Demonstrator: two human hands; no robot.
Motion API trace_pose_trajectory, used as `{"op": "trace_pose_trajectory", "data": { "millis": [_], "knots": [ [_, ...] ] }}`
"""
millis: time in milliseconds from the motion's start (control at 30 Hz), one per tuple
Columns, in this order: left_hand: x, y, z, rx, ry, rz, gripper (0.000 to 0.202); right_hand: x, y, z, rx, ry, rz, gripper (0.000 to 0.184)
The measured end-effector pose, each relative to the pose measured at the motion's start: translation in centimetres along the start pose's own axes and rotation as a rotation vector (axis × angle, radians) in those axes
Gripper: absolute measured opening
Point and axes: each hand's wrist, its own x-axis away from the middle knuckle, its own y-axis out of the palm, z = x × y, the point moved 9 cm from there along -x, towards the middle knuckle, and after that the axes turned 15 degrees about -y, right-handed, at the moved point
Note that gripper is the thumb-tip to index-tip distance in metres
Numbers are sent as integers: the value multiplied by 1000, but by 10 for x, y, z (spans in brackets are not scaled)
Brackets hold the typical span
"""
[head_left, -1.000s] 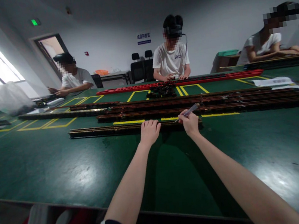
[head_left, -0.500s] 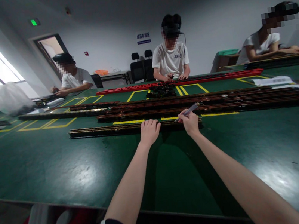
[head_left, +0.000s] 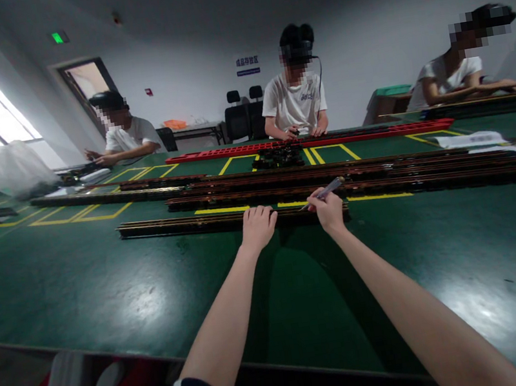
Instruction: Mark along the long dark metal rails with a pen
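A long dark strip with thin gold lines [head_left: 179, 225] lies crosswise on the green table [head_left: 79, 273] in front of me. My left hand [head_left: 259, 226] lies over it, fingers close together and curled over its far side; the thumb is hidden. In my right hand [head_left: 328, 209] is a slim pen-like tool with a pale see-through handle [head_left: 330, 188], pinched and slanted. Its thin tip points down left at the strip, near its right end; whether it touches, I cannot tell. Just beyond lies a bundle of similar dark strips with reddish-brown lines [head_left: 431, 173].
Past the bundle are a pile of small black parts [head_left: 278, 157] and a long red frame [head_left: 351, 136]. Several co-workers sit across the table, one [head_left: 295, 102] straight ahead. White papers [head_left: 470, 140] lie right, a plastic bag [head_left: 24, 171] left. The table's near edge [head_left: 117, 355] runs below my forearms.
Both hands, the strip and the pen-like tool stay in the same place. The co-worker at the left has moved a hand slightly.
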Motion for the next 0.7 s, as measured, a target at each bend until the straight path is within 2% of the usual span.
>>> {"op": "trace_pose_trajectory", "data": {
  "millis": [233, 700],
  "knots": [
    [0, 2, -1, 12, -9, -32, 39, -2, -5, 2, 12, -17, 33, 15],
    [0, 3, -2, 2, -2, -6, 37, -3, -14, 8, 17, 6, 99, 10]
  ]
}}
